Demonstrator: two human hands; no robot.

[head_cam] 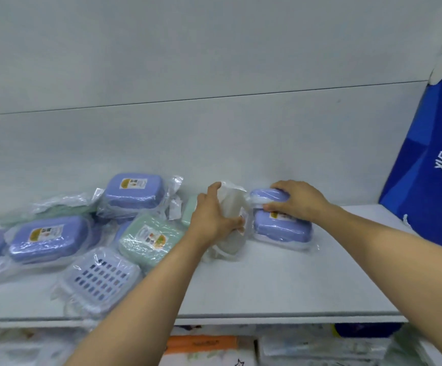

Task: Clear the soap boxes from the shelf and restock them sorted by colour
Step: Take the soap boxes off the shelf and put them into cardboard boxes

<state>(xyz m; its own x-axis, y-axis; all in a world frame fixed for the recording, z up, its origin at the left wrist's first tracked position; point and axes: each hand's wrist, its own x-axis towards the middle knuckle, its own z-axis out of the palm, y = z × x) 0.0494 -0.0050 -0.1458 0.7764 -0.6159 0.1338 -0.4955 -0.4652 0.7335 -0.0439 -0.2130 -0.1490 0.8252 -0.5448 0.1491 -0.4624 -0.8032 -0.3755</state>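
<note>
On the white shelf (280,281), my left hand (212,215) grips a white soap box (231,207) in clear wrap, held on its edge. My right hand (296,199) holds a purple soap box (267,194) that sits on top of another purple soap box (280,229), right of the white one. To the left lie more wrapped boxes: a purple soap box (134,190) at the back, a purple one (48,237) further left, a green soap box (150,239) and an upturned pale box with a slotted base (101,277).
A blue bag with white lettering (431,159) stands at the shelf's right end. The shelf's front edge (267,317) runs across the lower view. Below it sits a lower shelf with packaged goods, one orange (201,343). A white back panel rises behind.
</note>
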